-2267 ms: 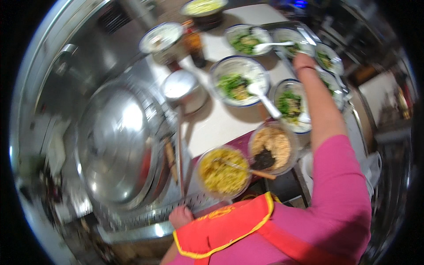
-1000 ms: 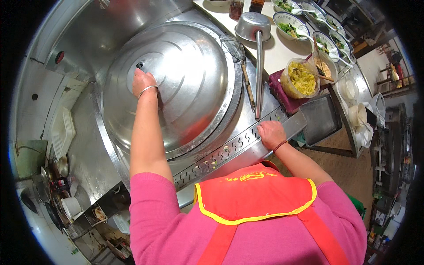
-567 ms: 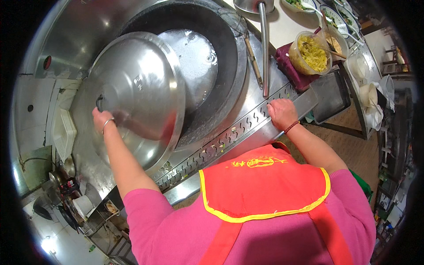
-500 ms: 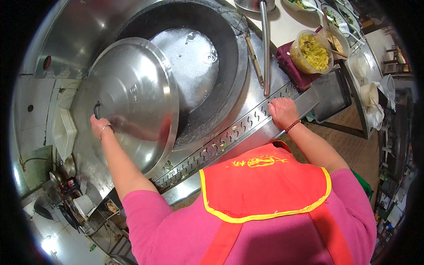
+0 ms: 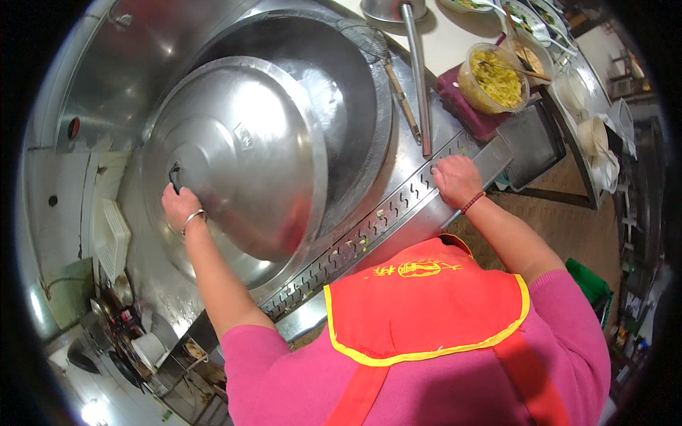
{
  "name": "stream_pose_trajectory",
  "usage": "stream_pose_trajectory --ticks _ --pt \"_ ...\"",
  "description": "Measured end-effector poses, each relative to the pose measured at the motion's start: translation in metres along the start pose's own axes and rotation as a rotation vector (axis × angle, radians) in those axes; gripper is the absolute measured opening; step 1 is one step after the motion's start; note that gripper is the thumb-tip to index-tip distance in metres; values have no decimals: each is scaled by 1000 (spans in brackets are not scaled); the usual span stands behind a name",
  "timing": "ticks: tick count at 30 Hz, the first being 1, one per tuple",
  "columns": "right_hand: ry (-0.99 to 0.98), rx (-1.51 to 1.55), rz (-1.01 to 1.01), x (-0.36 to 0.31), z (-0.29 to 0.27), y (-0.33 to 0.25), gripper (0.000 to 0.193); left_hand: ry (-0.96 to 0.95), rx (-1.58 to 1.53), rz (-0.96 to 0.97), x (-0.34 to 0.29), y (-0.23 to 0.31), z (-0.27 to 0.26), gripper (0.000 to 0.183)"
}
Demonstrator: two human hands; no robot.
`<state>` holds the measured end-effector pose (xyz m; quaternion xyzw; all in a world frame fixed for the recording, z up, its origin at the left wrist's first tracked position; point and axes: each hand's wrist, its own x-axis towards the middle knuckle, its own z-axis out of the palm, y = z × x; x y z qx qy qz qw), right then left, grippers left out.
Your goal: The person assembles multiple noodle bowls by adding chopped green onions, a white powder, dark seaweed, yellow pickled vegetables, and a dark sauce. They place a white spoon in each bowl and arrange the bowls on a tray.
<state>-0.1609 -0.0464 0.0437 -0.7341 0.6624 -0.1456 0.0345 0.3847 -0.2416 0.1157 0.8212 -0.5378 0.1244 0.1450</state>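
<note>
My left hand (image 5: 182,209) is closed round the dark handle (image 5: 175,172) of a large round metal lid (image 5: 280,167). The lid lies tilted across the left part of a wide dark wok (image 5: 366,135). On the wok's right side, part of the inner wall shows, wet and shiny; the lid hides most of the inside. My right hand (image 5: 457,181) is curled over the steel front edge (image 5: 490,157) of the stove, beside the slotted drain strip (image 5: 398,202). Its fingertips are partly hidden.
A wire skimmer (image 5: 401,99) and a long-handled metal ladle (image 5: 415,71) lie right of the wok. Farther right stand a tub of yellow shredded food (image 5: 490,82) on a dark red block and several bowls. A white plastic basket (image 5: 112,241) sits at the left wall.
My left hand has moved the lid to the right over the wok, covering more of the opening and the pale liquid seen earlier. My right hand keeps its place on the edge.
</note>
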Motion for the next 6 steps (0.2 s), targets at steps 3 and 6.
stream_pose_trajectory --ticks 3,6 --pt "56 22 -14 -1 2 1 19 7 -101 121 -2 57 7 45" --pt "71 26 14 -2 -1 -1 19 -65 -174 128 0 115 6 45"
